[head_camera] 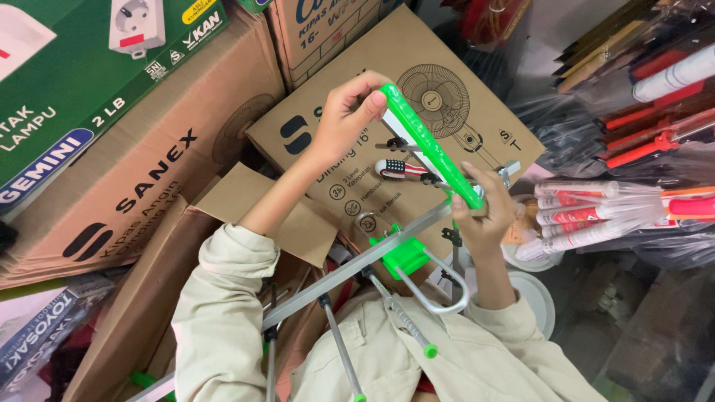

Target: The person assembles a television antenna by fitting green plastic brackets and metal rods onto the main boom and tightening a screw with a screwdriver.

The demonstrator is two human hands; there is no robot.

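Cream sleeves (223,313) rise to both hands: left grip (344,112) and right grip (484,212) clamp the green bar (430,145); antenna rods (402,316) below could snag.

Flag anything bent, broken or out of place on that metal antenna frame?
Nothing looks damaged. Left hand and right hand grip the two ends of the bright green plastic bar, held diagonally above the grey metal antenna boom. The thin rods with green end caps look straight. Brown cardboard fan boxes behind lean at angles.
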